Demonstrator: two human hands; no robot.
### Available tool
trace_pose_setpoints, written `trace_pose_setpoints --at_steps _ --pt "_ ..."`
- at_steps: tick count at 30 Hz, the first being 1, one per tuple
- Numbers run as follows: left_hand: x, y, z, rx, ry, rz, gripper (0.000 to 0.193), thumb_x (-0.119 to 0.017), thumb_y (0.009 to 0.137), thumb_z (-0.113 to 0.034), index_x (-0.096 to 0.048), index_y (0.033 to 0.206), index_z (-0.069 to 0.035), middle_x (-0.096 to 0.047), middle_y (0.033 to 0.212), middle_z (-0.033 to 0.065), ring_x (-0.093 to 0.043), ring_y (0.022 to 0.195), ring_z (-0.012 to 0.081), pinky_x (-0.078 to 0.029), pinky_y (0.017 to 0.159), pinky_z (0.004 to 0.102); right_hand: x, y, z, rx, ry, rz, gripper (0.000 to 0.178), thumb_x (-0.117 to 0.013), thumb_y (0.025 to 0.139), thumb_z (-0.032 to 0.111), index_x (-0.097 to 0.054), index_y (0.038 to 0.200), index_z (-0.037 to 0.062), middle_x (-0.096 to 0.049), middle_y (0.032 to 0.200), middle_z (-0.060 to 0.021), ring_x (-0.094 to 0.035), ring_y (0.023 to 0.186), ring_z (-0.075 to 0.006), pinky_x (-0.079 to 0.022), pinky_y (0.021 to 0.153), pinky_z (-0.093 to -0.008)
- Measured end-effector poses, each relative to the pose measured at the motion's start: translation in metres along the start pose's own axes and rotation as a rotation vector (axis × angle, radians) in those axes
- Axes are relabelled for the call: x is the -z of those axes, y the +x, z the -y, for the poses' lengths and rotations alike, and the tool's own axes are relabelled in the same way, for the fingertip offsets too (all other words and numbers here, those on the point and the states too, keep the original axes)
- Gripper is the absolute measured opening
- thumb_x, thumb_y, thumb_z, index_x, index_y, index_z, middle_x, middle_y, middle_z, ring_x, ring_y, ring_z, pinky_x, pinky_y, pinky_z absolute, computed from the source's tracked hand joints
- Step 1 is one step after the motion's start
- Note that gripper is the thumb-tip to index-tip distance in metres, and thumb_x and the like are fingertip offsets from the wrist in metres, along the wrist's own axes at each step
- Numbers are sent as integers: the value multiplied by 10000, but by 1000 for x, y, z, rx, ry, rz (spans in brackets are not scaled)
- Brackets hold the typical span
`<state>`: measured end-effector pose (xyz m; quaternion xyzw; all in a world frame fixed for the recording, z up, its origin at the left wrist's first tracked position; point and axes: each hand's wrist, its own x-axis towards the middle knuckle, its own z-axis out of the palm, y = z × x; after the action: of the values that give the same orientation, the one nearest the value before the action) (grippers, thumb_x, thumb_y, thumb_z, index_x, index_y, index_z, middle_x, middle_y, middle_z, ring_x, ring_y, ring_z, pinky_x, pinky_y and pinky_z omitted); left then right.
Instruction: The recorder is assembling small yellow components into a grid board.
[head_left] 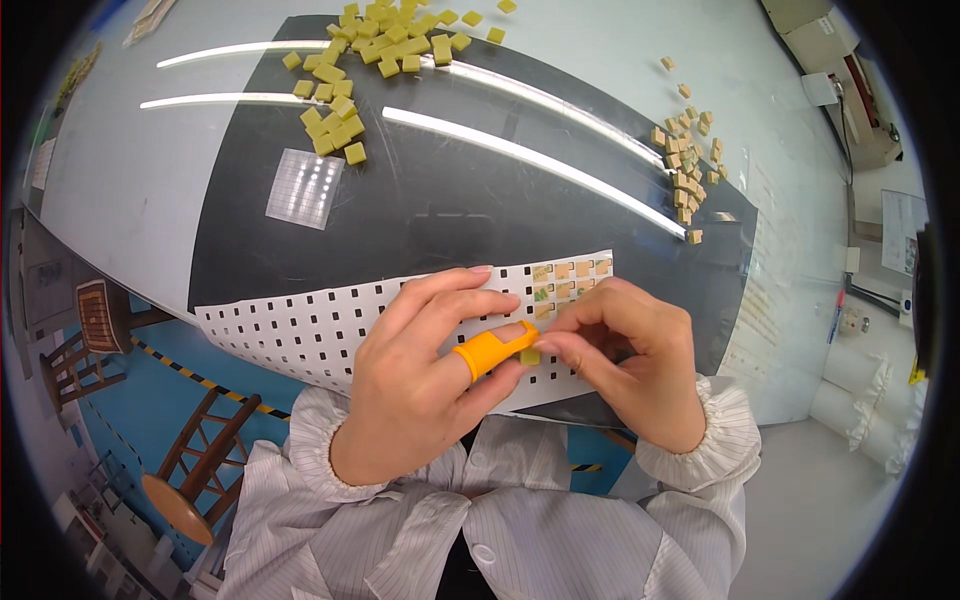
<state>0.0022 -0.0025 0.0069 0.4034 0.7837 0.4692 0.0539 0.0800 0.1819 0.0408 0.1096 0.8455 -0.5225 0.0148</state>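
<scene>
A white sheet with rows of small black square openings lies along the near table edge. Several tan pieces sit on its right end. Over the sheet is my left hand, with an orange finger sleeve on one finger. Its thumb and sleeved finger close around a yellow-green block, partly covered by the fingers. My right hand meets it from the right, thumb and forefinger pinched together beside the block and the sleeve's tip. Whatever lies in that pinch is too small to make out.
A black mat covers the middle of the table. On it are loose yellow-green blocks at the back, a clear gridded sheet at left, and small tan pieces at right. Wooden stools stand on the floor at left.
</scene>
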Motion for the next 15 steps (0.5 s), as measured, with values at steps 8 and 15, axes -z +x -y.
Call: trace_pose_setpoints --at_steps 8,15 --pt "0 1 0 -25 5 4 258 -818 673 -76 -698 899 -34 -675 1061 70 -620 1078 311 -538 848 384 -1 -13 0 105 -321 -195 144 -760 776 -34 -693 897 6 -629 805 -55 -599 587 -114 -485 514 -245" --pt "0 0 0 -24 18 2 261 -818 672 -76 -703 901 -29 -672 1064 72 -618 1083 308 -536 856 384 -3 -18 2 118 -416 -203 141 -764 770 -31 -687 883 4 -624 803 -59 -608 610 -129 -500 529 -252"
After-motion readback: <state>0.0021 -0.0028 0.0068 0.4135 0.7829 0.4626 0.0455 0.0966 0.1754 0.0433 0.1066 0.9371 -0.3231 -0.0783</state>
